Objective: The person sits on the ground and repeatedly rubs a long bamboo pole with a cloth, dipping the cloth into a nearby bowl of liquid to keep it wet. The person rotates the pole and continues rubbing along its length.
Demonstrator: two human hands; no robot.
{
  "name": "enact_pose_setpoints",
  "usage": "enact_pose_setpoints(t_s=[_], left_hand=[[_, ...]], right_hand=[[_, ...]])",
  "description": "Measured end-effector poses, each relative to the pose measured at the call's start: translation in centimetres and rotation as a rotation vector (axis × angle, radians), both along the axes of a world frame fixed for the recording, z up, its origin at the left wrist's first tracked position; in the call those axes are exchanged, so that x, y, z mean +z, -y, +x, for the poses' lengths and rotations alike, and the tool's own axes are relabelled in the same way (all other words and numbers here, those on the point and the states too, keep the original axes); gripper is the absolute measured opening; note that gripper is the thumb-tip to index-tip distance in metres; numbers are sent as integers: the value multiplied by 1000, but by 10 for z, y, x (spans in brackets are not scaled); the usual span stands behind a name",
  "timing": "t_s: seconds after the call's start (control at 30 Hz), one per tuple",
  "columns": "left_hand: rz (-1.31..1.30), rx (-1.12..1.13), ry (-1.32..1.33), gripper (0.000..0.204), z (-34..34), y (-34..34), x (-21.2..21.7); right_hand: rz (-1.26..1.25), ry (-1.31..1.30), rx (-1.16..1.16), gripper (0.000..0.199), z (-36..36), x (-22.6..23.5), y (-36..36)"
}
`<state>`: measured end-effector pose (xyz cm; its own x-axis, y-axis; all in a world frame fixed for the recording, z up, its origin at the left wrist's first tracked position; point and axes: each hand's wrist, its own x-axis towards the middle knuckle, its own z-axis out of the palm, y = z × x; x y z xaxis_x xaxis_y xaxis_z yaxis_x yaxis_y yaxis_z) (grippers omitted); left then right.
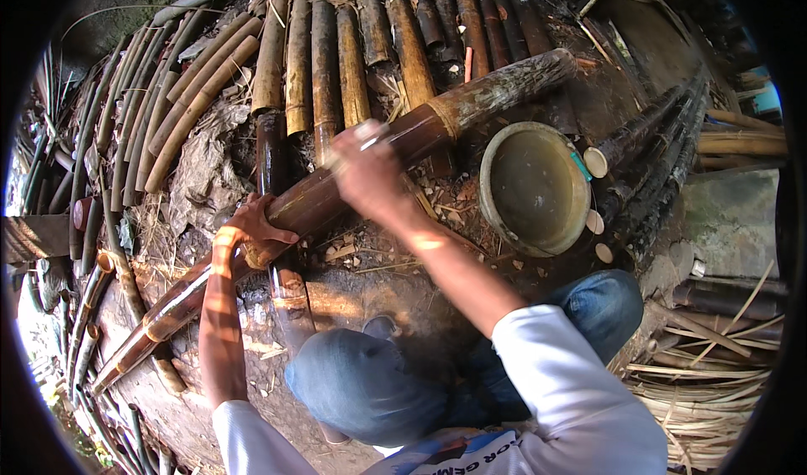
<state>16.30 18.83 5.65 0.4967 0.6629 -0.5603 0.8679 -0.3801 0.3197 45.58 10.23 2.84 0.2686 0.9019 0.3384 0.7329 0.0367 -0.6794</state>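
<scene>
A thick, wet brown bamboo pole (420,135) lies slantwise across the work area, from lower left to upper right. My left hand (257,224) grips it on the lower-left stretch, thumb across the near side. Over its middle, my right hand (367,168) is closed and smeared by motion. Something small and pale shows at the fingers, but its kind cannot be made out. Beneath the pole, a dark bamboo length (290,298) runs crosswise near my left hand. A round basin (487,191) of murky water stands right of my right hand.
Several bamboo lengths (298,71) lie side by side at the back, with curved-looking poles (202,97) at left. A teal item (581,166) rests at the basin's rim. Dark poles (647,172) are stacked at right, above split strips (706,408). Chips litter the ground.
</scene>
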Motion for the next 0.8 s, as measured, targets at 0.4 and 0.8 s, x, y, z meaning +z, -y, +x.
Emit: enact_pose_setpoints(t_s=[0.4,0.8], left_hand=[[644,22,114,109,-21,42,-27],[674,9,88,109,-15,47,-16]], right_hand=[[-325,403,-316,46,161,4,-45],[-314,386,-336,44,129,14,-39]])
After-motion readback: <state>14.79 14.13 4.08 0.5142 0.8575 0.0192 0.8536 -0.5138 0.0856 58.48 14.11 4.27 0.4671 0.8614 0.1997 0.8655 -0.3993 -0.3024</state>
